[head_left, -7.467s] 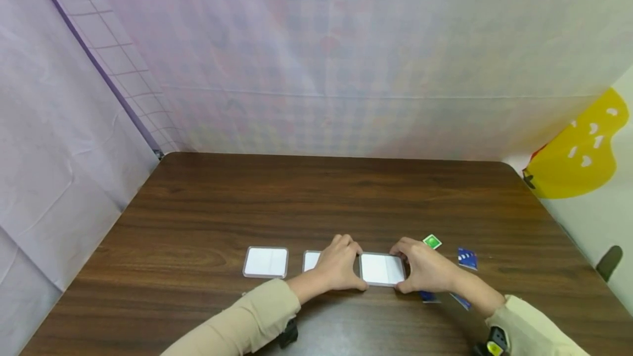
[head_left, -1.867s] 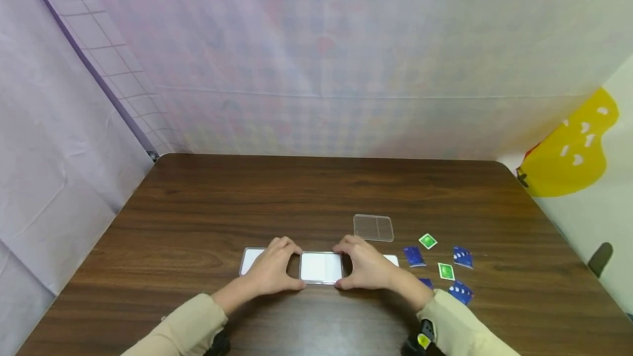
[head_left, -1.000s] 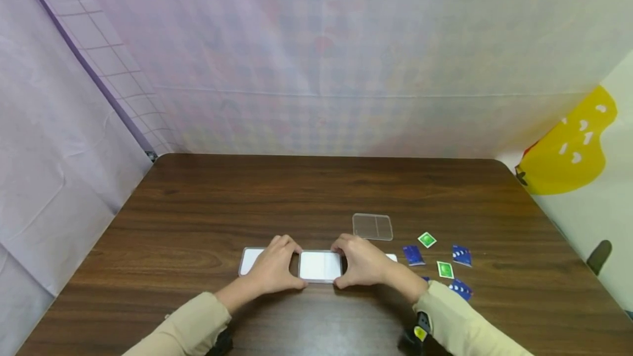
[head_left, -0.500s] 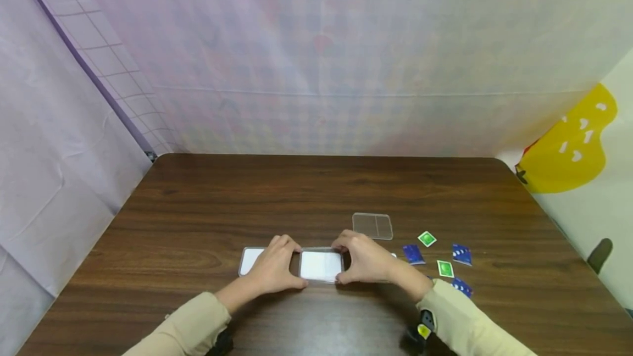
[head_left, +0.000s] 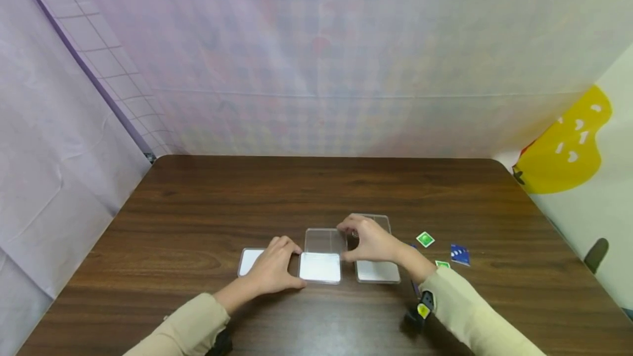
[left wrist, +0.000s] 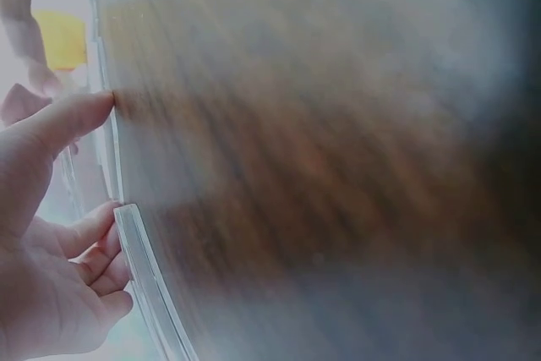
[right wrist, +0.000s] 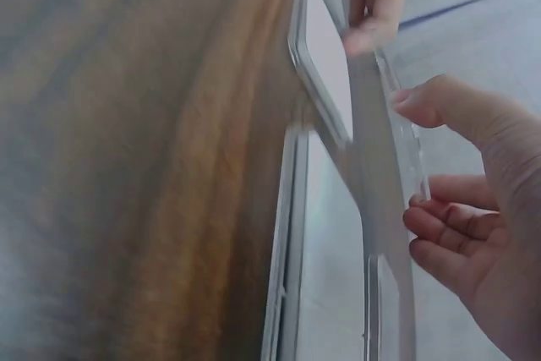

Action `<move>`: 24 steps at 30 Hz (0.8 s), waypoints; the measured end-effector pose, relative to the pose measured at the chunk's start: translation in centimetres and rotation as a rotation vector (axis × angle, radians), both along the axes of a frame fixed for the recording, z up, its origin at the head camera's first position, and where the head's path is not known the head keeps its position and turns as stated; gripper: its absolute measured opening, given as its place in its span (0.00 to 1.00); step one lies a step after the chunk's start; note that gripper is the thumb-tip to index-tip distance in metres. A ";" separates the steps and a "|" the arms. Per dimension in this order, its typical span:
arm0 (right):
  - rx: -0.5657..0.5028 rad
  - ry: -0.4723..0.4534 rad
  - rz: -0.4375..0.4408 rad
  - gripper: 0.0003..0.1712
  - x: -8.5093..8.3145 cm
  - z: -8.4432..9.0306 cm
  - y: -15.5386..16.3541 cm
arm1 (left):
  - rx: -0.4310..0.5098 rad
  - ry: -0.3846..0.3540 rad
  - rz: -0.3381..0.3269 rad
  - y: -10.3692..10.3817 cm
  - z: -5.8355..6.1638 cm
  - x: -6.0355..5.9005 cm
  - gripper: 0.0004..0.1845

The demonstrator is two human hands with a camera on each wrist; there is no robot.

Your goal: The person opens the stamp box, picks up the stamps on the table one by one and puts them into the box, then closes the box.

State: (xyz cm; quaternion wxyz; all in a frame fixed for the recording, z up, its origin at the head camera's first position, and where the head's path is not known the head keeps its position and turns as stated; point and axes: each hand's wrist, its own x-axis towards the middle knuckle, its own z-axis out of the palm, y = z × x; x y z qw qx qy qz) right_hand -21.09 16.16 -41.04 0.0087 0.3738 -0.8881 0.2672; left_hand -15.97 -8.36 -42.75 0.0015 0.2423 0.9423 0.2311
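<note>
Two pale cloth hangings, a checked one point(head_left: 316, 59) at the back and a plain one point(head_left: 44, 142) at the left, rose around the brown wood-grain counter point(head_left: 237, 196). A yellow shape point(head_left: 564, 150) with white marks showed on the wall past the right edge. Two beige sleeves, left point(head_left: 185, 323) and right point(head_left: 475, 306), reached in from the near side.

The left hand point(head_left: 277, 268) spanned the left end of the middle white case point(head_left: 320, 269), its fingers and thumb set wide apart and gripping that end at the corners. The right hand point(head_left: 374, 242) pinched the right edge of a clear lid point(head_left: 323, 240) between fingers and thumb.

The middle white case lay on the counter between the left white case point(head_left: 249, 260), partly covered by the left hand, and the right white case point(head_left: 378, 272), partly covered by the right hand. The clear lid was just beyond the middle case; whether they touched, I could not tell. Another clear panel point(head_left: 384, 223) lay beyond the right case, partly hidden by the right hand. A black-and-yellow device point(head_left: 424, 307) sat at the right wrist.

Smallest were the cards to the right: a blue card point(head_left: 460, 255), a green card point(head_left: 425, 239) and a second green card point(head_left: 443, 264), mostly hidden behind the right sleeve.
</note>
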 end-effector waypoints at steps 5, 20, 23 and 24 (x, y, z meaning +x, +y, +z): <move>-0.012 0.001 -0.016 0.31 -1.7 -0.4 -0.2 | 0.002 -0.008 -0.004 -0.1 0.0 -0.1 0.31; -0.007 -0.033 -0.052 0.32 -4.7 -1.0 -0.6 | 0.013 0.002 -0.009 0.1 -0.1 0.0 0.31; 0.003 -0.037 -0.057 0.32 -5.0 -1.2 -0.6 | 0.012 0.009 -0.005 0.2 -0.2 0.0 0.31; 0.009 -0.040 -0.059 0.32 -5.0 -1.3 -0.7 | 0.013 0.009 -0.003 0.2 -0.3 0.0 0.31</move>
